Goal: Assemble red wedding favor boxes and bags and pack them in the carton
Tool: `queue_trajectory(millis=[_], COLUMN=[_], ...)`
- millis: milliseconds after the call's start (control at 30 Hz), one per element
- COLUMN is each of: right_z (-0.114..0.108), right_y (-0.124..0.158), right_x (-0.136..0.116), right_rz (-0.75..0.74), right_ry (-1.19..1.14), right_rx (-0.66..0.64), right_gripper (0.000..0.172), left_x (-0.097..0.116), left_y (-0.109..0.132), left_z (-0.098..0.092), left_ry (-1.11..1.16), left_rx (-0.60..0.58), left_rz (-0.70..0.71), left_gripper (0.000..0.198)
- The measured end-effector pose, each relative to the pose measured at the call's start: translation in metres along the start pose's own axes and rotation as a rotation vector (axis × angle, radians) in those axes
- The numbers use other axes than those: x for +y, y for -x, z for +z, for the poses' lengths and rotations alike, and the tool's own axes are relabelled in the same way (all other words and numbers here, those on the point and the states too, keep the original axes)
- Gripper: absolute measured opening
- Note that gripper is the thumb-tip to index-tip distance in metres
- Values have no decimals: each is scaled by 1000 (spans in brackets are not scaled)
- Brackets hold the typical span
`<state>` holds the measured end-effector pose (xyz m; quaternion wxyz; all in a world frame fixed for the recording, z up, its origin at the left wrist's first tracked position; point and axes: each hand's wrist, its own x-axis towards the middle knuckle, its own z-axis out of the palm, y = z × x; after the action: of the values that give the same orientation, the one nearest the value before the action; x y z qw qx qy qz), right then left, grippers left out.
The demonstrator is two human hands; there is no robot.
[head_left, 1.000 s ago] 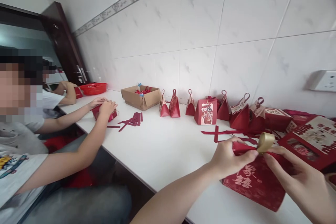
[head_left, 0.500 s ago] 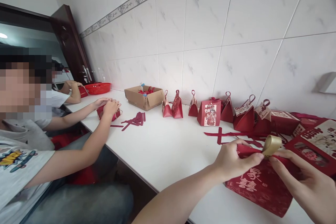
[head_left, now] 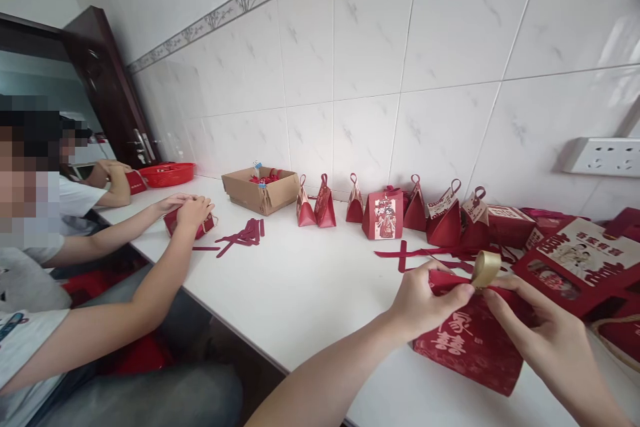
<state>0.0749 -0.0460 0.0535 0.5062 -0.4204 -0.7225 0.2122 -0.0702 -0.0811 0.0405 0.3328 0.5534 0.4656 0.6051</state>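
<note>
A red gift box point(head_left: 473, 350) with pale printed characters stands on the white table in front of me. A loop of gold ribbon point(head_left: 487, 269) rises from its top edge. My left hand point(head_left: 433, 300) is closed on the top left of the box, its thumb along the front by the ribbon's base. On the other side, my right hand point(head_left: 537, 323) pinches the top edge, thumb in front and fingers behind. Both thumbs lie close to the ribbon. The fingers behind the box are partly hidden.
Dark red ribbon strips point(head_left: 430, 253) lie just beyond my box. Several small red boxes point(head_left: 385, 215) line the tiled wall, with larger ones point(head_left: 575, 267) at right. A cardboard box point(head_left: 260, 190) and a red basin point(head_left: 169, 174) stand farther left. A co-worker's hands point(head_left: 193, 210) hold another red box.
The view has swung to the right, so a wall socket and more of the right-hand boxes show. My hands keep the same grip on the box.
</note>
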Motion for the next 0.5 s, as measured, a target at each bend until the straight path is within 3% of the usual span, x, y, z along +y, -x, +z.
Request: queue_trajectory(millis=[500], right_z=[0], right_y=[1], right_x=[1], right_rz=[-27], right_ry=[0], right_rx=[-39], right_gripper=[24], left_x=[1], left_y=[-1], left_z=[0], left_ry=[-20], left_rx=[11], left_rz=[12], left_gripper=[23])
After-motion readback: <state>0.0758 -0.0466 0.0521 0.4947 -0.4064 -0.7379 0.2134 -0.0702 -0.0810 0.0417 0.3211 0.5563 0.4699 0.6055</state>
